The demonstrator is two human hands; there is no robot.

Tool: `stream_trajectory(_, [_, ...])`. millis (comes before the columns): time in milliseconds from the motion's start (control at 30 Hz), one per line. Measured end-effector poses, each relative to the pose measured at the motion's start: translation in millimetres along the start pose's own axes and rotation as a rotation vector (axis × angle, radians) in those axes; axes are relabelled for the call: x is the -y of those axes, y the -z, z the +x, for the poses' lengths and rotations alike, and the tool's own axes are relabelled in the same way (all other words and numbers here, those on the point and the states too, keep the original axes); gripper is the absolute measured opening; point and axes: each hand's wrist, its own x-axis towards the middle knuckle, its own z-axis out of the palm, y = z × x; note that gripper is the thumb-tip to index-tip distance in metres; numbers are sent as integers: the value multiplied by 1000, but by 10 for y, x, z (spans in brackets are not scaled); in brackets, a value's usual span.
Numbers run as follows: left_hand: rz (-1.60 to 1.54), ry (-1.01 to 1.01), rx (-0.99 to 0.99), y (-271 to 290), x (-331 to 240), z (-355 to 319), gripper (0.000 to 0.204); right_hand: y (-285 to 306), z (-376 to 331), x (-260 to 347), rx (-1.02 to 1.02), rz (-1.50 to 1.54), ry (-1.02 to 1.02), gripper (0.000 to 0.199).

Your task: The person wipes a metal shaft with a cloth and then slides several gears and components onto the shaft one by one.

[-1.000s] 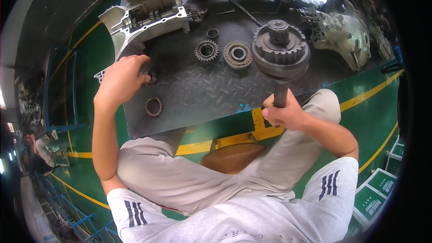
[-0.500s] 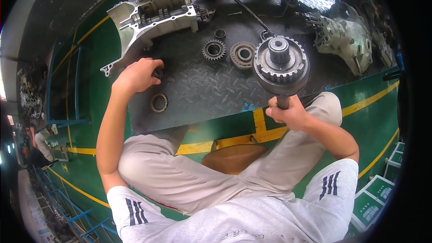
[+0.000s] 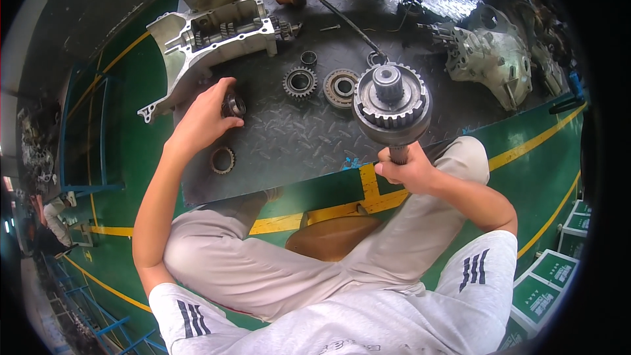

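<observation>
Closed in a fist beside a dark table [image 3: 289, 141], a person's right hand [image 3: 411, 168] grips a geared shaft [image 3: 394, 129], toothed end up; toward the table's left side, the left hand [image 3: 208, 117] curves around a dark ring [image 3: 233, 106]

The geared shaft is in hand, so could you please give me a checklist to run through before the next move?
1. Right hand gripping the geared shaft low down: ok.
2. Geared shaft's splined tip uncovered: ok.
3. Left hand around the dark ring part: ok.
4. Dark ring part lifted off the table: cannot tell.
5. Tabletop beside the left hand clear: not ok, a toothed ring lies there.
</observation>
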Motion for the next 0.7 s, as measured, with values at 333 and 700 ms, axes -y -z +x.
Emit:
stream_trajectory(333, [84, 149, 32, 1, 144, -175, 55, -28, 18, -41, 7, -64, 54, 44])
stream_trajectory(700, [164, 58, 59, 43, 129, -115, 64, 3, 16, 34, -99, -58, 23, 44])
